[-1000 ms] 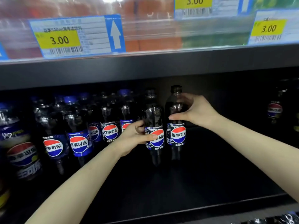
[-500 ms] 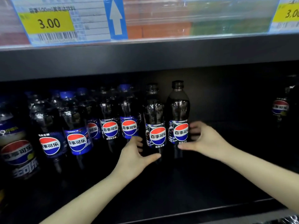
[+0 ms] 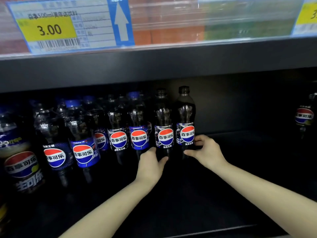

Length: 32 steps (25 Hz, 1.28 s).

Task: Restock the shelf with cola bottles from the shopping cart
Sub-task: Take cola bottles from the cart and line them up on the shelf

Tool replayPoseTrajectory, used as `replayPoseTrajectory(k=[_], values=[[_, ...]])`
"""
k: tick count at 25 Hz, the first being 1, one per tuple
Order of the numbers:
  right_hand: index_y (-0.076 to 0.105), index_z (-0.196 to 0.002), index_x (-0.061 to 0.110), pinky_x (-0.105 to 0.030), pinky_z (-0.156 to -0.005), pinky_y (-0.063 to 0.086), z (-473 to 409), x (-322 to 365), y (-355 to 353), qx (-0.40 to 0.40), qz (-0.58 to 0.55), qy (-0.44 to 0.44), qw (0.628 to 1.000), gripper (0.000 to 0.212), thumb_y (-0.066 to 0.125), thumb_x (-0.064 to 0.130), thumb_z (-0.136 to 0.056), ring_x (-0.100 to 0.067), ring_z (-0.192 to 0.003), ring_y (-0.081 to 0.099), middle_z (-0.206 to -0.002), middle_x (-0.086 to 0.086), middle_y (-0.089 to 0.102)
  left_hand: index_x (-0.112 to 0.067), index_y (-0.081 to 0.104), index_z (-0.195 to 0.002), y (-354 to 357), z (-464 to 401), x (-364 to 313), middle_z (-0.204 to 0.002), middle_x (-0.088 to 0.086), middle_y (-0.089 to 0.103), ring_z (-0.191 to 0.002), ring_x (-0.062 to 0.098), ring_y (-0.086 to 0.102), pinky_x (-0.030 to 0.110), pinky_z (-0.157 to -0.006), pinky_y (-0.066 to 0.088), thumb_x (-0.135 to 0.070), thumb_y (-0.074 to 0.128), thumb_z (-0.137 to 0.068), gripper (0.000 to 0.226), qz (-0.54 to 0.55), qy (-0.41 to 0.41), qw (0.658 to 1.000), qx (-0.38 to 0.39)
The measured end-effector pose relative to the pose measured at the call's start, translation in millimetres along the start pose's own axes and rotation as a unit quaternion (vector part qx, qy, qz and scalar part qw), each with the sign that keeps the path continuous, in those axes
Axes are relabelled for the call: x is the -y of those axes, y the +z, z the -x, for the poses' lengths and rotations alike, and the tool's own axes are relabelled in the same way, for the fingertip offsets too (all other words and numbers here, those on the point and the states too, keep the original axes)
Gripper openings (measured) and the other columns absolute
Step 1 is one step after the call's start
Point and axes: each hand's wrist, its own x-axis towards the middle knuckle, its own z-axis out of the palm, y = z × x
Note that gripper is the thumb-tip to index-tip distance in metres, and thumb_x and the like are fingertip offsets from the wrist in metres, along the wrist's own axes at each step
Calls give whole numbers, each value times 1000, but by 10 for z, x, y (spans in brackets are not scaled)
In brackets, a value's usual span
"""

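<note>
Bottle bases are lost in shadow on the shelf (image 3: 223, 194). The left hand (image 3: 151, 166) is curled around one black-capped bottle (image 3: 163, 124); the right hand (image 3: 206, 152) is curled around the rightmost bottle (image 3: 186, 117).

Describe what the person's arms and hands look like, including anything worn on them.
Both forearms are bare as far as the picture shows; no sleeve reaches into view. The left hand and the right hand wear no gloves, and no ring, watch, bracelet or mark shows on either hand or wrist. The nails cannot be made out in this dim view.
</note>
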Motion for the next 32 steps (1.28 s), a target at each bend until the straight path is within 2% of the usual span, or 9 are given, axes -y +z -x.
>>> replayPoseTrajectory(k=[2, 5, 13, 16, 19, 23, 27, 30, 32], values=[[58, -118, 8, -19, -81, 39, -117, -6, 65, -10, -3, 7, 1000, 54, 82, 19, -71, -15, -103, 58, -116, -7, 64, -1, 58, -107, 86, -97, -82, -105, 14, 66, -99, 29, 64, 32, -82, 51, -21, 64, -89, 28, -35, -23, 999, 3], [58, -119, 7, -19, -85, 40, -251, -23, 135, -22, 4, 9, 1000, 57, 83, 20, -70, -20, -112, 59, -119, -10, 64, 2, 51, -114, 205, -223, -167, -115, 20, 62, -108, 36, 60, 37, -85, 47, -20, 57, -93, 31, -67, -62, 996, 17], [56, -121, 6, -19, -82, 39, -467, -45, 238, -26, -7, 26, 999, 54, 80, 18, -74, -20, -112, 58, -121, -9, 63, 4, 41, -120, 378, -448, -210, -121, 23, 58, -113, 37, 58, 37, -89, 46, -16, 55, -94, 36, -54, -102, 993, 12], [56, -121, 6, -18, -81, 38, -499, -46, 263, -34, -10, 28, 999, 53, 79, 17, -75, -20, -111, 59, -120, -9, 63, 3, 35, -125, 412, -488, -225, -130, 23, 50, -117, 36, 54, 37, -93, 44, -16, 55, -94, 42, -49, -107, 993, 9], [56, -121, 6, -17, -81, 38, -526, -59, 275, -36, -8, 29, 999, 53, 79, 18, -75, -20, -112, 58, -120, -10, 63, 2, 38, -128, 430, -565, -210, -138, 22, 37, -119, 37, 51, 39, -95, 42, -16, 53, -95, 40, -74, -108, 991, 19], [54, -125, 7, -17, -83, 37, -584, -80, 267, -28, -9, 32, 999, 56, 79, 18, -76, -21, -115, 57, -123, -10, 61, 3, 40, -124, 497, -631, -209, -130, 22, 49, -117, 36, 55, 37, -92, 45, -10, 52, -94, 34, -92, -109, 989, 25], [52, -127, 8, -18, -84, 38, -605, -97, 261, -16, -19, 43, 999, 57, 78, 18, -77, -21, -116, 56, -126, -10, 60, 5, 40, -122, 524, -650, -184, -128, 22, 52, -117, 36, 55, 37, -92, 46, -6, 49, -94, 32, -87, -117, 989, 27], [54, -126, 8, -18, -84, 37, -593, -40, 235, 6, 14, 42, 999, 51, 74, 19, -81, -22, -117, 56, -125, -9, 61, 7, 39, -123, 462, -598, -192, -130, 24, 51, -121, 34, 52, 33, -94, 43, -7, 51, -93, 34, -78, -123, 988, 54], [60, -119, 9, -21, -87, 42, -545, 40, 190, 25, 74, 42, 996, 38, 69, 23, -84, -25, -111, 59, -119, -10, 64, 7, 38, -124, 394, -499, -235, -131, 24, 49, -123, 34, 50, 32, -96, 41, -12, 53, -94, 39, -77, -107, 987, 88]])
